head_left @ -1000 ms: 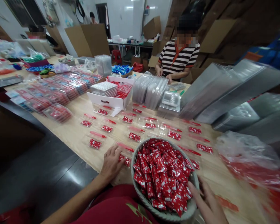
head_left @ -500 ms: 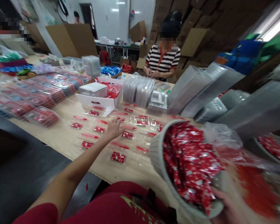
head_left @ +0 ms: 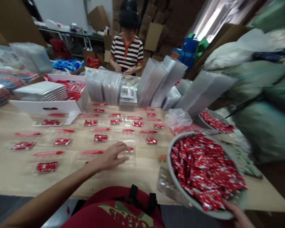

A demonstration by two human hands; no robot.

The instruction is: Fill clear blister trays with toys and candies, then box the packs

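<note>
My left hand reaches over a clear plastic tray with a red pen in it, its fingers slightly curved and apart, with nothing seen in them. My right hand is closed on the near right rim of a grey basket, partly cut off by the frame. Small red printed packets fill this basket. Around my left hand, clear trays lie in rows, several with a red pen above a red packet. One packet is mostly hidden behind my left wrist.
A white box with stacked trays stands at the left. Tall stacks of clear plastic packaging line the back. Another packet-filled basket and large sacks are at the right. A person in a striped shirt works opposite.
The view has turned right. My left hand has shifted to a nearer tray. The grey basket now sits more level and farther from the rows, showing an orange item and clear packaging beside it.
</note>
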